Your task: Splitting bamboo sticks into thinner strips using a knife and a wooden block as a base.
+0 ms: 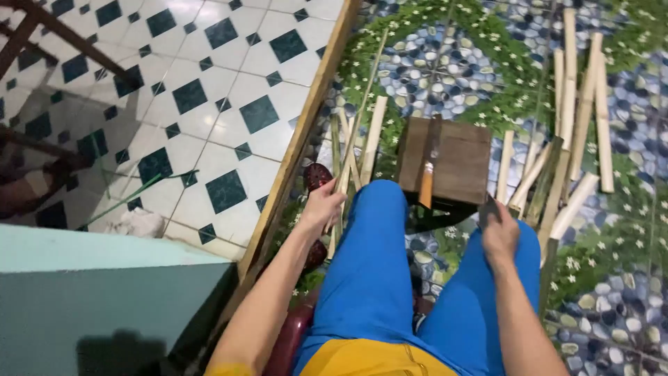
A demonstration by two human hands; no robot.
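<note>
Bamboo strips (346, 163) under left hand (322, 204) – right hand (499, 235) apart

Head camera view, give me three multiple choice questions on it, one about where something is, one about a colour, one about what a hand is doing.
1. Where does the knife with the orange handle lie?
A. on the wooden block
B. on the tiled floor
C. in the left hand

2. What colour are the trousers?
A. red
B. blue
C. grey

3. What is the left hand doing?
A. resting flat on the knee
B. gripping thin bamboo strips
C. hanging open in the air

Answers:
1 A, the knife rests across the top of the dark wooden block.
2 B, both legs are bright blue.
3 B, its fingers close around the bamboo strips beside the left knee, while the right hand holds a dark piece by the block.
</note>
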